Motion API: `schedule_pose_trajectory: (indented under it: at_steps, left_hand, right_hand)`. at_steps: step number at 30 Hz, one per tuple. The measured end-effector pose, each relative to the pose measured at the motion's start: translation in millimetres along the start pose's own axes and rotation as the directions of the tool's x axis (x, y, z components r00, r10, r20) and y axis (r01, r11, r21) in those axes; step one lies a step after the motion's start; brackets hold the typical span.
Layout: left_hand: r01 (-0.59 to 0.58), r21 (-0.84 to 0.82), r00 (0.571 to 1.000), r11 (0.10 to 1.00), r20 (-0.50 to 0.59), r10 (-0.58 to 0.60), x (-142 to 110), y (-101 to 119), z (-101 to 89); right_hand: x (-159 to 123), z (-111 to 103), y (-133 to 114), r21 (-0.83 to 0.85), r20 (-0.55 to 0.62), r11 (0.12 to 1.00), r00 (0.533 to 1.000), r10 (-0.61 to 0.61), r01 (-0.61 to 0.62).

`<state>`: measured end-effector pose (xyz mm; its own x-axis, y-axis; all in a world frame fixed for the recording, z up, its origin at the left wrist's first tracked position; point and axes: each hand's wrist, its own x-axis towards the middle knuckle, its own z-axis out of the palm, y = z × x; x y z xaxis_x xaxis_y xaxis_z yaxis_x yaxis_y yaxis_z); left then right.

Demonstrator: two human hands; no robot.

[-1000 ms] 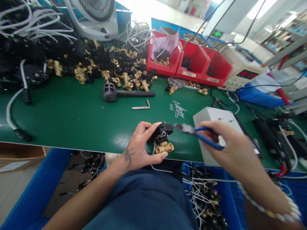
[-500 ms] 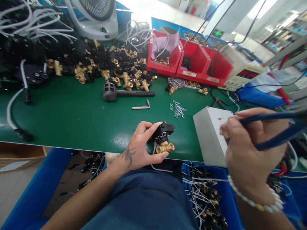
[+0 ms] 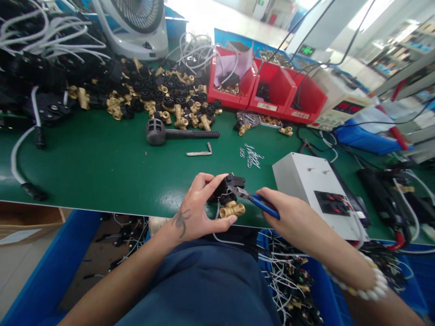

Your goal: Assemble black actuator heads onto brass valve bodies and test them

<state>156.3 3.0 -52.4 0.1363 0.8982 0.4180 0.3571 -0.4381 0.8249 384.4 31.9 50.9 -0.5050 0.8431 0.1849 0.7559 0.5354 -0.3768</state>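
Observation:
My left hand (image 3: 199, 208) grips a small valve assembly (image 3: 230, 199) at the near edge of the green table: a black plastic head on a brass tee body, with a white wire trailing down. My right hand (image 3: 288, 217) is closed round blue-handled pliers (image 3: 258, 202). The pliers' jaws touch the valve at the joint between the black head and the brass body.
A white box with black switches (image 3: 306, 185) stands right of my hands. A pile of brass and black valve parts (image 3: 163, 99), a black mallet (image 3: 176, 132), loose metal clips (image 3: 253, 156), red bins (image 3: 268, 88) and a fan (image 3: 136, 25) lie farther back. A blue crate of wired parts (image 3: 295, 276) sits below.
My right hand swung out to the right with the pliers, then came back, and the jaws now rest on the valve. My left hand kept the valve in place.

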Motion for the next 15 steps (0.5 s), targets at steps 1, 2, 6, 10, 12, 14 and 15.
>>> schedule_pose_trajectory:
  at_steps: [1, 2, 6, 10, 12, 14, 15]
  left_hand:
    - [0.002, -0.002, 1.000, 1.000, 0.001, -0.002, -0.1, 0.1, -0.1]
    - [0.000, -0.006, 1.000, 1.000, 0.000, 0.000, -0.1, 0.2, -0.1]
    - [-0.022, -0.003, 1.000, 1.000, -0.008, 0.022, -0.5, 0.1, 1.0]
    - [-0.022, 0.007, 1.000, 1.000, -0.011, 0.022, -0.9, -0.1, 1.7]
    - [-0.020, 0.003, 1.000, 1.000, -0.010, 0.020, -1.1, -0.2, 1.8]
    - [-0.026, -0.007, 1.000, 1.000, -0.012, 0.026, -1.2, -0.3, 1.8]
    - [-0.032, -0.009, 0.999, 0.999, -0.013, 0.031, -1.2, -0.4, 1.8]
  right_hand:
    - [0.5, -1.8, -0.7, -0.019, 0.030, 1.000, 1.000, -0.002, 0.003]
    - [0.9, -4.0, -1.9, -0.036, -0.021, 0.999, 1.000, 0.014, -0.015]
    - [1.3, -5.2, -4.4, 0.120, -0.510, 0.983, 0.842, 0.178, -0.136]
    - [2.4, 0.8, 1.6, -0.039, -0.007, 0.999, 1.000, 0.026, -0.026]
    - [3.0, -0.9, 2.3, -0.101, 0.080, 0.995, 0.997, -0.007, 0.015]
    - [2.8, -3.9, 0.0, -0.052, -0.216, 0.997, 0.976, 0.041, -0.053]
    - [2.5, -4.6, -1.5, 0.017, -0.391, 0.995, 0.915, 0.097, -0.099]
